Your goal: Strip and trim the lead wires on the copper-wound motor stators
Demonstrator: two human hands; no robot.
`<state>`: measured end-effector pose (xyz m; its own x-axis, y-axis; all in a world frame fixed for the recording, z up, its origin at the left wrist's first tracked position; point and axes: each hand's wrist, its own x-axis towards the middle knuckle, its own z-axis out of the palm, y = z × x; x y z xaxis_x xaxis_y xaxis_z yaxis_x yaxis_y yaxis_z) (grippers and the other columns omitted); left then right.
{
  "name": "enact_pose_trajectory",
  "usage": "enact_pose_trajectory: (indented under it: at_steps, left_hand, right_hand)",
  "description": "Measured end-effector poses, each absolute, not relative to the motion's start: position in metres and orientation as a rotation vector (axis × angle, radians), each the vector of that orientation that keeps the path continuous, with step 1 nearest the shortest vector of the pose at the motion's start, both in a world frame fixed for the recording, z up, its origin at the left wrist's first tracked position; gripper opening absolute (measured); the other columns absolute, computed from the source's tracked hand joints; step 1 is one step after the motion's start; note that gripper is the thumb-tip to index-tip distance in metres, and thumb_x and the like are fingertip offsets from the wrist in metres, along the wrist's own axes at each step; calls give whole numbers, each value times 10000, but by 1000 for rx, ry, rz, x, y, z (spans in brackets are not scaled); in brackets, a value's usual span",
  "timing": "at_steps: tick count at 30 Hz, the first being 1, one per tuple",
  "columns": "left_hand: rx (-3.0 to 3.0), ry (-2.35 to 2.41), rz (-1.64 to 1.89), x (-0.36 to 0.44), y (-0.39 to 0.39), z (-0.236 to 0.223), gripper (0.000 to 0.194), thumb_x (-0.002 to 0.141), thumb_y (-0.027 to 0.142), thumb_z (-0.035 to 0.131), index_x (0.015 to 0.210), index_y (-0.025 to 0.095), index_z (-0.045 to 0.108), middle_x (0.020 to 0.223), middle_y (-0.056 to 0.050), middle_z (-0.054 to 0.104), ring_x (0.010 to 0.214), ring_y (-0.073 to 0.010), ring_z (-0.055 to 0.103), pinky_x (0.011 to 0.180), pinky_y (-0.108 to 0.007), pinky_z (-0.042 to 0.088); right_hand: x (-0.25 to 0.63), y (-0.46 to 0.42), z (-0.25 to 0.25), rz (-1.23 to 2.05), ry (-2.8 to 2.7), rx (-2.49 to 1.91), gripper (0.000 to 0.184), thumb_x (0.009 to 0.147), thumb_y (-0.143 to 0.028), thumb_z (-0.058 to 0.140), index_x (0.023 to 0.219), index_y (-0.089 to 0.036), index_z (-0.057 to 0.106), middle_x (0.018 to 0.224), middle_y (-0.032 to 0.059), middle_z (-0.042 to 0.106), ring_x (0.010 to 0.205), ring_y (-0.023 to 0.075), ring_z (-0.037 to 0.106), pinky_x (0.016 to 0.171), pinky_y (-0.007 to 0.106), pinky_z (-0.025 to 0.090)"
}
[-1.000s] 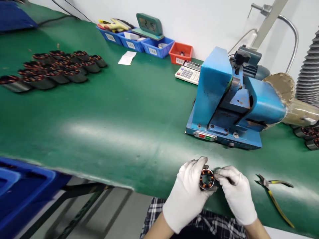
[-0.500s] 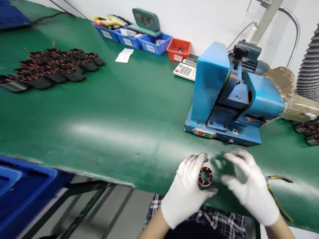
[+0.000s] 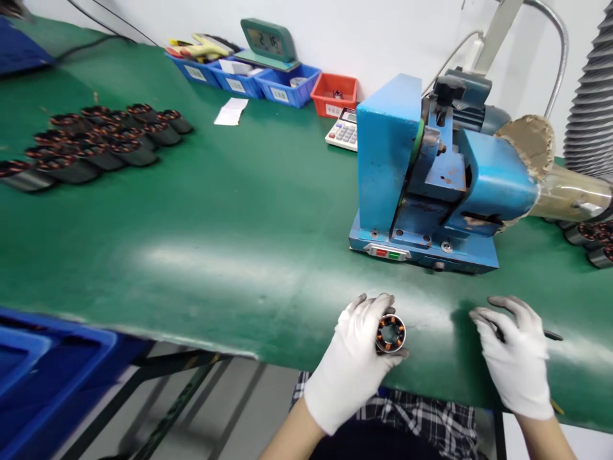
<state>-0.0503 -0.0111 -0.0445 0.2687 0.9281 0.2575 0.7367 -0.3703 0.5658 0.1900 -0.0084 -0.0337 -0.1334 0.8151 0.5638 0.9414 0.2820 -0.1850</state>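
Observation:
A motor stator (image 3: 391,333), a metal ring with copper windings inside, sits in my left hand (image 3: 352,364). The gloved fingers and thumb are wrapped round its side, and its open end faces up. My right hand (image 3: 514,354), also in a white glove with grey fingertips, lies at the right on the table over the pliers (image 3: 553,335). Its fingers curl round them; the handle ends stick out past the hand and the rest is mostly covered.
A blue belt-grinding machine (image 3: 390,153) stands ahead of my hands. Many stators (image 3: 129,150) stand at the left; more stators (image 3: 601,255) are at the far right. Blue bins (image 3: 292,92), a red bin (image 3: 335,96), a clock (image 3: 268,39) and a calculator (image 3: 342,133) line the wall.
My right hand has moved away from the stator to the right, onto the pliers. My left hand still holds the stator. The view has shifted slightly.

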Motion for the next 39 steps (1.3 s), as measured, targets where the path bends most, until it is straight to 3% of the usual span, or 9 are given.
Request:
enact_pose_trajectory:
  at_steps: [5,10,16,21,24,29,32,34,39]
  left_hand:
    - [2407,1385,853,-42,-18,-9,890,720,511,634,1352,72,186,1301,-249,391,1266,-381,326,1021,-541,318]
    - [2213,1374,594,-37,-14,-8,880,769,541,562,1380,117,92,1263,-220,428,1145,-347,456,894,-496,433]
    - [2173,1341,517,-38,-7,-29,550,825,230,550,1300,208,273,1207,-134,473,1047,-273,510,847,-434,447]
    - [2308,1276,553,-40,-3,-31,166,861,160,449,1020,189,485,1086,-86,541,947,-233,501,798,-395,432]
    - [2349,1214,578,-40,-1,-31,142,875,178,394,956,196,509,1020,-62,572,892,-226,483,773,-400,409]
    - [2314,1237,613,-37,1,-34,146,868,155,376,878,197,515,971,-52,594,844,-219,472,748,-402,389]
    - [2312,1245,634,-35,0,-37,144,867,151,378,881,194,515,957,-51,599,834,-218,473,740,-404,393]
    - [2320,1247,647,-35,0,-37,148,875,162,375,900,189,518,956,-55,598,832,-219,477,739,-408,402]
    - [2286,1254,657,-37,-2,-33,144,865,159,408,966,184,507,1024,-74,590,910,-230,519,788,-426,444]
  right_hand:
    - [155,-36,-12,151,-2288,-1157,513,794,-63,432,1286,-206,453,1098,119,636,867,222,649,678,316,531]
    - [126,-22,-34,528,-2461,-1348,744,733,-21,360,1437,-84,129,910,122,699,674,240,664,564,347,520]
    - [130,-5,-42,863,-2302,-1525,319,811,-117,411,1070,-156,594,722,78,675,605,205,613,589,308,461]
    - [124,-1,-29,1293,-1849,-1562,223,858,-241,430,682,-179,552,542,-13,518,491,114,457,491,226,370]
    - [132,6,-26,1623,-1413,-1574,265,808,-331,498,592,-181,474,444,-66,363,388,76,319,377,197,266]
    - [168,8,-26,1326,-1204,-1710,290,848,-444,456,732,-181,492,487,-65,404,372,82,336,359,205,283]
    - [171,0,-24,844,-1539,-1630,159,858,-339,527,886,-188,566,762,33,599,684,153,568,628,279,474]
    - [160,-6,-26,496,-2003,-1397,142,864,-211,527,990,-198,590,966,81,625,905,195,581,802,340,474]
    - [137,-7,-44,156,-2345,-1118,242,897,-98,375,961,-164,599,804,77,622,703,175,586,638,296,488]
